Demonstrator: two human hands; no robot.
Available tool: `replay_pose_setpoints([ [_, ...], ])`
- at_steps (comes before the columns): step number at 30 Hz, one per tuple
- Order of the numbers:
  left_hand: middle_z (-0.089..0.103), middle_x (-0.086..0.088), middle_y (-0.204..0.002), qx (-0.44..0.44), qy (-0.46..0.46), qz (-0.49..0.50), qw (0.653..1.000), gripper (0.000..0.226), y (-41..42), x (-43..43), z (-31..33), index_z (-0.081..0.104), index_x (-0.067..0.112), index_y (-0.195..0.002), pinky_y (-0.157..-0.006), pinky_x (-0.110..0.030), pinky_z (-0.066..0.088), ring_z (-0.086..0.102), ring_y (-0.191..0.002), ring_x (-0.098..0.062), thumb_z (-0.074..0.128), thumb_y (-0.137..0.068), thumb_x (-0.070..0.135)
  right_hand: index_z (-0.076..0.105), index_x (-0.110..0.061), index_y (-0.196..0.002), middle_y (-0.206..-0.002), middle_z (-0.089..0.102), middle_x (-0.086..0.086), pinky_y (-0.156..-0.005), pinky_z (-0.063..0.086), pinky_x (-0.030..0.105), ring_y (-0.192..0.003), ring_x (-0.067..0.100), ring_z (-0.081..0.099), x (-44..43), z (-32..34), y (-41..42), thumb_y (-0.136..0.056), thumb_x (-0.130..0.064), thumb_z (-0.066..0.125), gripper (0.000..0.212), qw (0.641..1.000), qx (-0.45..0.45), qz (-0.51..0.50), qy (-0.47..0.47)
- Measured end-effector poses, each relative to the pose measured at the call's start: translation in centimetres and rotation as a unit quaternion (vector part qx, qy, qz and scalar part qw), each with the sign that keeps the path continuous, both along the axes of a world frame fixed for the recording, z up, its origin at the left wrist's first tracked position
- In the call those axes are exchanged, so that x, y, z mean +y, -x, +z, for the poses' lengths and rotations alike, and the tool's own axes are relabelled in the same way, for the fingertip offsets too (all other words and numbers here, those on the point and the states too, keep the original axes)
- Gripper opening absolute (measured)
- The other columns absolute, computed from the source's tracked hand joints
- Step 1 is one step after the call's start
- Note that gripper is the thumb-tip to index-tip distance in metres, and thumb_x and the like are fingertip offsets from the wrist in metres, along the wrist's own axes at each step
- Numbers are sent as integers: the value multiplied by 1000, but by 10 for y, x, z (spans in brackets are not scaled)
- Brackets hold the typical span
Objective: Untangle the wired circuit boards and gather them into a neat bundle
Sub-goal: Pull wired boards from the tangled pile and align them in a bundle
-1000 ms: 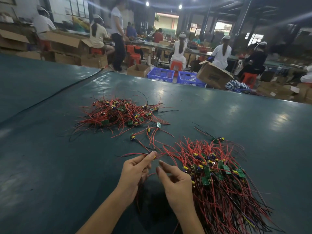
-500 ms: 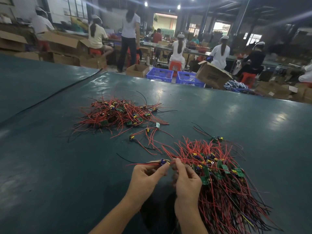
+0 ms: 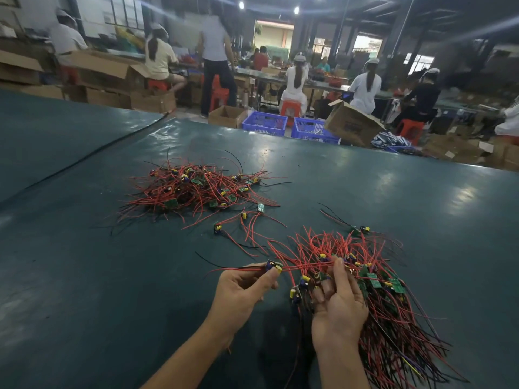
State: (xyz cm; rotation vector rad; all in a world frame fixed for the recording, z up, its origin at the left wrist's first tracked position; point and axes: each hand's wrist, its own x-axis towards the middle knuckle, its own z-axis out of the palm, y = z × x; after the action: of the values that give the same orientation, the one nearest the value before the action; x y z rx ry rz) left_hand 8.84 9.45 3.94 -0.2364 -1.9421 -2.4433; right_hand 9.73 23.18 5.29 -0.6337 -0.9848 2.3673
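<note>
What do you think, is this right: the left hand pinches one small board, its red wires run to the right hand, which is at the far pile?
No. In the head view the right hand is at the near pile, not the far pile. The rest holds: the left hand pinches one small board, and its red wires run to the right hand.

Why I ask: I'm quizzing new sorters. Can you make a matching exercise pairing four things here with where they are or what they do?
Things:
1. left hand
2. right hand
3. far wire pile
4. blue crates

Places or states:
A. on the floor beyond the table
B. pinching one wired board
C. gripping wires at the near wire pile
D. lying on the table, no hand on it

Pairs: 1-B, 2-C, 3-D, 4-A
</note>
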Motion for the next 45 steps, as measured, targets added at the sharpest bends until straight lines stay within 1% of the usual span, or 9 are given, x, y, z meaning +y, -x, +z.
replay_pose_setpoints([
  [6, 71, -4, -72, 0, -11, -16, 1000, 14, 1, -1, -4, 79, 21, -75, -52, -14, 43, 52, -52, -2, 71, -69, 31, 75, -12, -72, -50, 54, -8, -37, 34, 17, -38, 2, 39, -20, -9, -3, -84, -28, 71, 20, 992, -59, 43, -107],
  [10, 70, -6, -76, 47, 34, -42, 997, 23, 2, -5, -8, 78, 18, -89, -60, -19, 49, 60, -67, -9, 72, -74, 33, 80, -23, -70, -67, 73, 2, -69, 51, 32, -66, 10, 64, -43, -11, -8, -87, -24, 69, 20, 971, -53, 113, -204],
  [13, 65, -3, -72, 82, 79, -43, 993, 20, 3, -6, -9, 77, 21, -91, -59, -26, 46, 54, -64, -12, 70, -79, 35, 80, -24, -69, -71, 74, 2, -71, 51, 37, -69, 13, 64, -41, -9, -7, -87, -24, 69, 21, 972, -60, 101, -202],
  [24, 61, -17, -74, 129, 80, -50, 987, 24, 2, -3, -7, 74, 15, -81, -60, -31, 44, 52, -62, -12, 68, -82, 39, 76, -18, -68, -48, 47, -11, -35, 29, 15, -38, 2, 30, 5, 7, -7, -88, -18, 69, 21, 999, -24, -25, -21],
  [28, 59, 3, -64, 132, 70, -12, 989, 12, -1, 2, -10, 75, 26, -84, -56, -21, 43, 51, -57, -7, 71, -84, 37, 74, -17, -70, -53, 52, -8, -34, 26, 16, -37, 1, 29, 3, 5, -6, -83, -30, 70, 19, 998, 0, -29, -61],
  [32, 64, 8, -76, 153, 95, 52, 982, 17, 2, 2, -14, 75, 30, -98, -52, -22, 39, 47, -57, -3, 73, -84, 21, 74, -12, -62, -50, 51, -2, -38, 28, 20, -40, 6, 35, -18, -7, -6, -80, -44, 68, 37, 965, -76, 142, -208],
  [37, 58, 10, -101, 277, 211, 39, 937, 42, 3, -4, -19, 63, 26, -127, -61, -17, 47, 59, -78, -6, 67, -88, 12, 76, -18, -77, -71, 71, 0, -59, 50, 20, -66, 10, 66, -31, -10, -13, -82, -40, 60, 28, 924, 22, 123, -361],
  [41, 51, 15, -118, 365, 351, 30, 862, 50, 1, -8, -19, 41, 43, -142, -64, -28, 53, 60, -75, -8, 51, -97, 26, 73, -12, -93, -85, 76, 4, -54, 54, 21, -73, 12, 71, -21, -6, -10, -95, -17, 57, 17, 957, 49, 14, -284],
  [45, 54, 5, -121, 442, 387, 26, 809, 59, -1, -7, -18, 48, 33, -139, -51, -26, 47, 45, -58, -6, 53, -86, 8, 74, -10, -95, -83, 76, 1, -66, 57, 20, -75, 10, 70, -4, -1, -6, -94, -14, 60, 14, 967, 35, -88, -237],
])
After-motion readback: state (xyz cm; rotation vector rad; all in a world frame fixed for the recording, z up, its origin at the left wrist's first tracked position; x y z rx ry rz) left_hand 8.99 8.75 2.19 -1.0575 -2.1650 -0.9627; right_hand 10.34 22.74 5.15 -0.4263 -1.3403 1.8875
